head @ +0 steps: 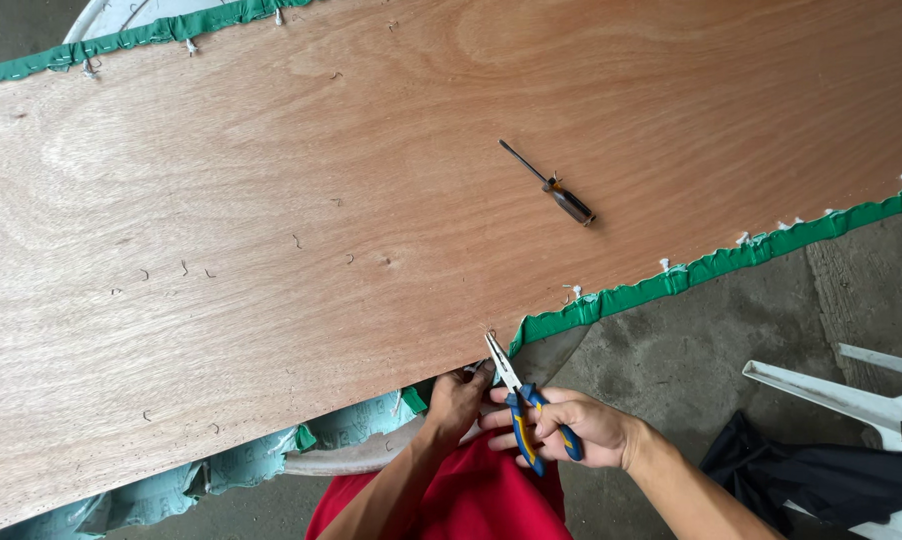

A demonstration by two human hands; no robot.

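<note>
Nearest to us, our right hand is closed around the blue and yellow handles of the pliers; their thin metal nose points up and away to the near edge of the plywood board, where it seems to pinch something tiny, probably a staple, though it is too small to be sure. Our left hand sits just beside the nose with its fingers curled against the board's edge and whatever lies under it; whether it truly grips anything we cannot tell. We judge the pliers light, stiff and easy to steady by their padded handles; the board looks rigid and broad, best held at its edge. The green fabric strip along that edge looks soft and limp, tacked down with pale tufts; it is peeled off near our hands. Farther out, a screwdriver lies on the bare wood, well apart from both hands; small bent staples dot the surface. What carries the board is hidden; a white plastic chair and dark cloth at the right are cut off.
</note>
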